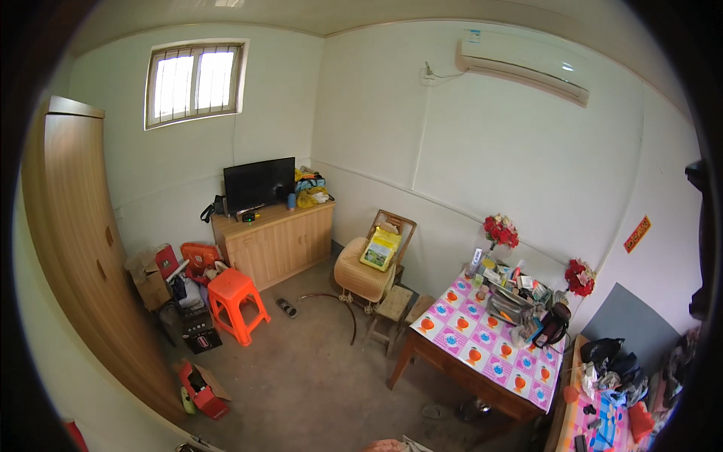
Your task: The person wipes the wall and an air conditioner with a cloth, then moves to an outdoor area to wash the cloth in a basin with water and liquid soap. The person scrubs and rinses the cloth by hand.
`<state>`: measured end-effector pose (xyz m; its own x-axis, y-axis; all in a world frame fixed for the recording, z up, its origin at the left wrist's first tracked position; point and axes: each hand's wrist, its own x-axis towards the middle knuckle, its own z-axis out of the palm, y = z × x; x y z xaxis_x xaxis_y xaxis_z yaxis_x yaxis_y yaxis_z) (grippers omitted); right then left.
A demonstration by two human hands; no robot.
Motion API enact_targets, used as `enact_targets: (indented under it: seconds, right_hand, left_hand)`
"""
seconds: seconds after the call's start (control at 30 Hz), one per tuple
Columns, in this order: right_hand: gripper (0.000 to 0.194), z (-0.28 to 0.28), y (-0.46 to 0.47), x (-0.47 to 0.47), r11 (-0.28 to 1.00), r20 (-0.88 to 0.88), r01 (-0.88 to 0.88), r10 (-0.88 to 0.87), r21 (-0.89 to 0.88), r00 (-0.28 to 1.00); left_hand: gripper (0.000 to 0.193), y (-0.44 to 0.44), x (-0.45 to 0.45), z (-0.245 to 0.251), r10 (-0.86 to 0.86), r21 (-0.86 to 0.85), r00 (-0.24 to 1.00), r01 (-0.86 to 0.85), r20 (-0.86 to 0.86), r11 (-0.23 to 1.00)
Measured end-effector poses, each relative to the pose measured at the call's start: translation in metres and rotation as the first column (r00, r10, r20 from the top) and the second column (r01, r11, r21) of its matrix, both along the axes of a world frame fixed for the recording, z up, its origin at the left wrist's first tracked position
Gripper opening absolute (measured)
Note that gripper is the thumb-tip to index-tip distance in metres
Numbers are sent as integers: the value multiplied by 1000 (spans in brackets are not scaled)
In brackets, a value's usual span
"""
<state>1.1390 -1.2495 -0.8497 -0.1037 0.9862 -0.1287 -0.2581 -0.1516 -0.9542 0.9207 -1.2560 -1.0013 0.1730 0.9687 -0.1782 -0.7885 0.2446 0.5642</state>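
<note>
Neither of my hands can be made out in view. A small pinkish shape [387, 446] with pale cloth beside it shows at the bottom edge, too cut off to identify. Before me on the right stands a wooden table [471, 364] under a fruit-patterned cover [474, 355]. Bottles, small boxes and a metal tray [504, 311] crowd its far side. An orange plastic stool [232, 285] is on the concrete floor to the left. Beyond the table, a chair [361, 265] with a woven cover holds a yellow bag [381, 248] that bears writing.
A television [260, 183] tops a wooden cabinet [282, 243]. Left stands a tall wardrobe [82, 226], with piled boxes [200, 333] and an opened red box [206, 390] nearby. A shoe [287, 307], a hose [351, 316] and wooden stools [393, 302] occupy the floor. Clothes cover a bed [599, 412].
</note>
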Motion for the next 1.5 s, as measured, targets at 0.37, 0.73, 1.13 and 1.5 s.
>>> enact_targets:
  seconds: [0.37,0.73,1.13,1.5]
  right_hand:
    - [24,-4,78,-103,938,87,-345,343,11,935]
    - [15,-54,113,-190,519,675,-755,389,401,626]
    - [45,12,166,-241,573,570,-687,410,446,712]
    - [44,17,215,-259,704,329,-645,558,299,762]
  left_hand:
    - [51,65,-100,31,-44,-73,999,43,-8,996]
    - [58,47,-163,58,219,259,902,-126,-372,958]
    - [55,70,-209,61,630,181,774,-611,-68,770]
    - [58,108,-192,147,540,199,810,-504,-230,840]
